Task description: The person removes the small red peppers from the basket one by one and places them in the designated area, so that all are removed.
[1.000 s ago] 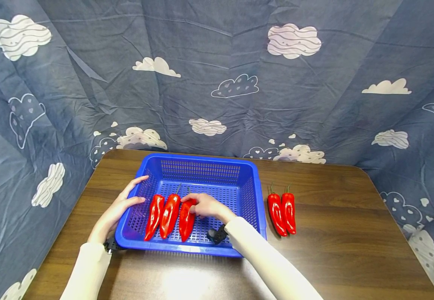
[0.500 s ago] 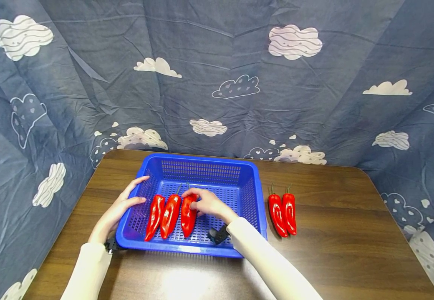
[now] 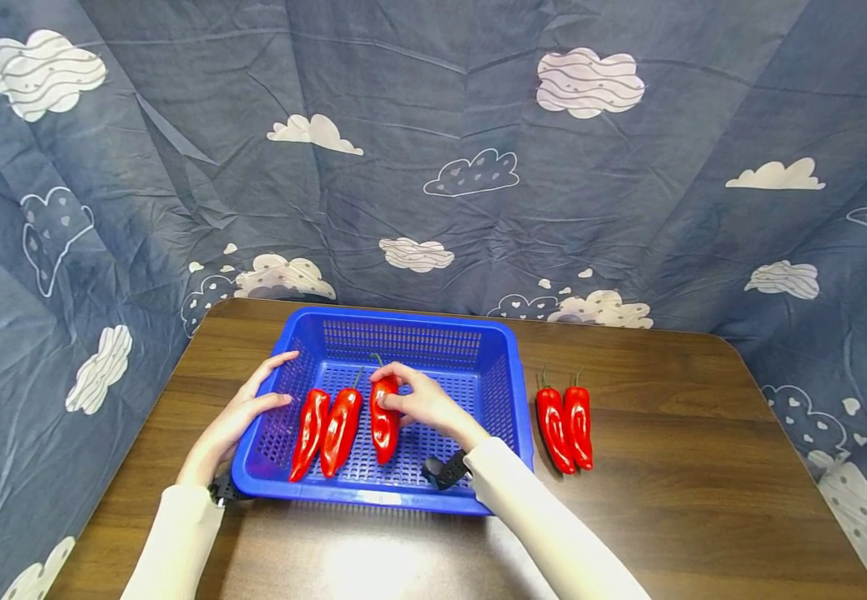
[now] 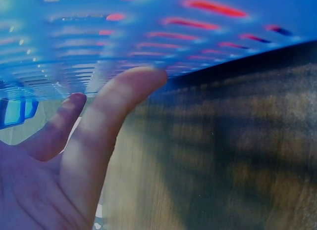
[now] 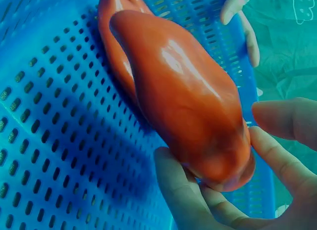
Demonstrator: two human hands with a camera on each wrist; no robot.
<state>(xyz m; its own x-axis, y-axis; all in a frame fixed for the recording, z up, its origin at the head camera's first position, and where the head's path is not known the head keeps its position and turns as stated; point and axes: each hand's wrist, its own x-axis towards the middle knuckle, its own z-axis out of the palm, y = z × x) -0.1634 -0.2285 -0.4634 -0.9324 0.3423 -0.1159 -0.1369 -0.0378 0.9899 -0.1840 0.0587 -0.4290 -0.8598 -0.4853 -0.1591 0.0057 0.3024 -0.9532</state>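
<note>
The held pepper (image 3: 384, 432) sits further toward the right side of the basket (image 3: 433, 322) than half a second ago, and a gap now shows between it and the second pepper (image 3: 341, 433). The right hand (image 3: 431, 402) shifts with it, thumb and fingers pinching the body near its stem end. In the right wrist view the held pepper overlaps another pepper and looks raised (how far above the basket's floor, I cannot tell), so I judge that the hand is carrying its weight

The left pepper (image 3: 309, 433) and the second pepper lie where they were, along the basket's left part. The left hand (image 3: 234, 421) also stays put at the basket's left side, fingers apart and extended by the rim, with nothing clamped in it; whether it presses to steady the basket, I cannot tell. Outside, to the right of the basket, the fourth pepper (image 3: 553, 431) and fifth pepper (image 3: 578, 427) lie side by side, unchanged. What the shift means, in my judgement, is that one pepper is separated from its neighbours while remaining within the basket's walls
</note>
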